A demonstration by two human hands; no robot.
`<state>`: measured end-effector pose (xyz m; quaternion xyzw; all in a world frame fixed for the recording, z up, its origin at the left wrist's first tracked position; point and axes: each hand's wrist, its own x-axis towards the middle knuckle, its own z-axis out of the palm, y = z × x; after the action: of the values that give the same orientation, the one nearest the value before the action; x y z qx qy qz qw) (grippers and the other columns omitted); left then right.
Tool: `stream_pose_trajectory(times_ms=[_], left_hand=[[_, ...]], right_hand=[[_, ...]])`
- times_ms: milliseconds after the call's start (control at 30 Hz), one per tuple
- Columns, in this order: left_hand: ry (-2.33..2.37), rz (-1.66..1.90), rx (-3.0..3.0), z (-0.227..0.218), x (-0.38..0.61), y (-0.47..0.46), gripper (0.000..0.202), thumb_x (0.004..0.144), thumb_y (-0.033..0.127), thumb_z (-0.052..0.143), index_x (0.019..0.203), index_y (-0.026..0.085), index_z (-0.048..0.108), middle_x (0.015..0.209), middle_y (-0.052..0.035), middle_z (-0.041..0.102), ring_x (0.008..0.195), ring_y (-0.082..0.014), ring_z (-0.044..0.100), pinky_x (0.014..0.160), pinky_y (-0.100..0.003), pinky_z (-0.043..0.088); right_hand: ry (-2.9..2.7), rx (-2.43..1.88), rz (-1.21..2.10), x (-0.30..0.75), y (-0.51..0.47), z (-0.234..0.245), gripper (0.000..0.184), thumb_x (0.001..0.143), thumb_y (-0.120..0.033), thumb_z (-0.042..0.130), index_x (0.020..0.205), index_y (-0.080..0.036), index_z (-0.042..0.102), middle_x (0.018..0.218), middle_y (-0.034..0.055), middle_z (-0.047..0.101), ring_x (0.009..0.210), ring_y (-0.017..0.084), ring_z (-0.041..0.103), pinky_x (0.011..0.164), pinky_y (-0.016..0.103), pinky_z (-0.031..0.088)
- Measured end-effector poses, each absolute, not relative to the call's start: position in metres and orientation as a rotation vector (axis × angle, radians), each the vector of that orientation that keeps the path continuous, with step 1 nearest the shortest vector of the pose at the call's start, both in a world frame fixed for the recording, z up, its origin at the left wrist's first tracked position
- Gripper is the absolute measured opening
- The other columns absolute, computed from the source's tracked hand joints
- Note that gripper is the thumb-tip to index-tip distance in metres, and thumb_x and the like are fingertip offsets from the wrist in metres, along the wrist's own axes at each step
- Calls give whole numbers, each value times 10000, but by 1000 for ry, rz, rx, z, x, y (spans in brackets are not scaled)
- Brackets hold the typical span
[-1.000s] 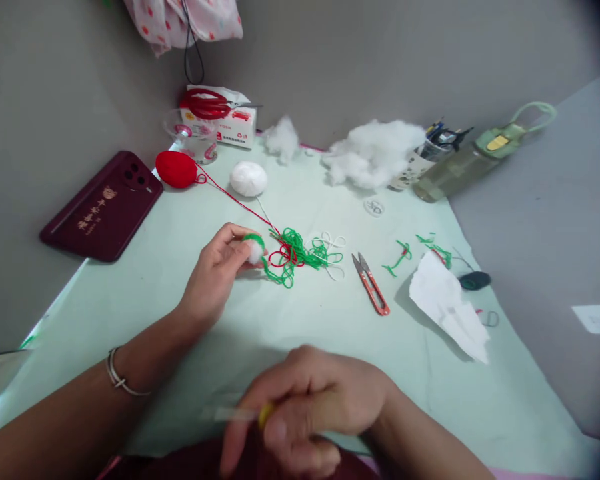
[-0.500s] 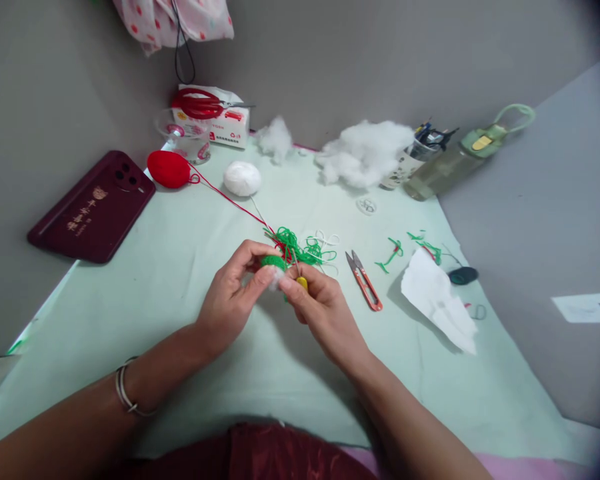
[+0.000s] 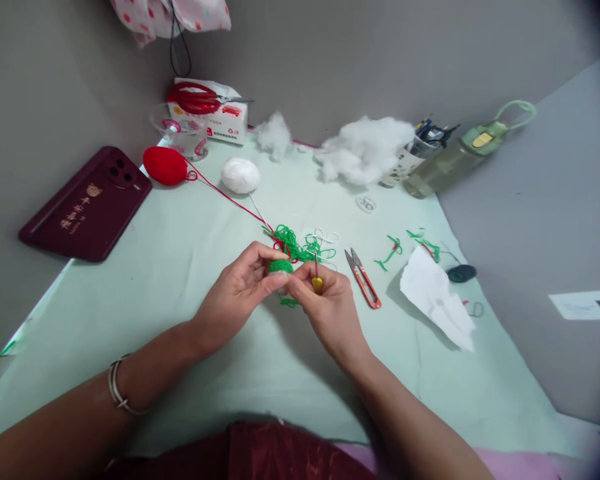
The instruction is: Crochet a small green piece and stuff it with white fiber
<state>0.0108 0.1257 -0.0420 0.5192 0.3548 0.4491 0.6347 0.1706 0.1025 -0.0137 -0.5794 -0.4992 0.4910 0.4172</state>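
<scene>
My left hand (image 3: 235, 293) is closed around a small green crocheted piece (image 3: 281, 267), gripping it between thumb and fingers. Some white stuffing shows at the piece's near side, partly covered by my thumbs. My right hand (image 3: 330, 303) pinches the other side of the piece and also keeps a crochet hook (image 3: 317, 283) with a yellow handle between its fingers, the metal shaft pointing away. A bit of green yarn (image 3: 289, 302) hangs below the hands. Just beyond them lies a tangle of green yarn (image 3: 287, 240), mixed with red and white strands.
Thread snips (image 3: 364, 280) lie to the right, near white paper (image 3: 435, 300) and green yarn scraps (image 3: 394, 248). Behind are a red yarn ball (image 3: 165, 165), a white yarn ball (image 3: 240, 175), stuffing (image 3: 363, 152) and a bottle (image 3: 450, 163). A phone (image 3: 87, 203) leans at left.
The green piece has turned, and less stuffing shows. My right hand has shifted slightly right, and the yellow-handled hook has moved away from the piece, now more upright.
</scene>
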Motion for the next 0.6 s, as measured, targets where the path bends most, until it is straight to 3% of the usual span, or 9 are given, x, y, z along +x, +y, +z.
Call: stream_pose_trajectory(times_ms=[167,300,367,500,600], left_hand=[[843,1015,1186,-36,8,130,96,925,249,689,970,204,617,862,3,660,796,-151,657,760,-280,550],[952,1055,1149,-38,13,128,105,867,159,652,817,215,579,688,53,581,625,-118,577,637,-248,495],[993,1078,1064,-41,17,127,124,848,144,639,780,217,565,647,64,556,589,-108,539,599,-233,460],[953,1054,949,-42,24,124,28,891,215,627,917,220,634,746,39,646,636,-129,592,626,-249,490],[913,1046,1022,-38,24,119,100,955,291,624,1010,216,661,870,8,698,755,-152,665,729,-276,545]], right_hand=[[-1502,-1414,1191,172,93,-12,229,970,-374,582,807,-212,594,718,-13,570,619,120,440,595,270,342],[-1728,-1416,1068,167,86,-14,151,978,-268,521,851,-226,590,636,-52,466,549,110,377,584,277,303],[-1714,-1444,1049,165,87,-18,156,963,-286,550,821,-228,581,622,-57,467,538,106,376,574,275,297],[-1507,-1497,1092,165,96,-23,255,902,-363,657,722,-224,542,663,-34,567,598,115,455,593,267,345],[-1405,-1473,1135,167,99,-21,284,883,-365,674,686,-220,528,658,-30,574,626,121,481,612,271,365]])
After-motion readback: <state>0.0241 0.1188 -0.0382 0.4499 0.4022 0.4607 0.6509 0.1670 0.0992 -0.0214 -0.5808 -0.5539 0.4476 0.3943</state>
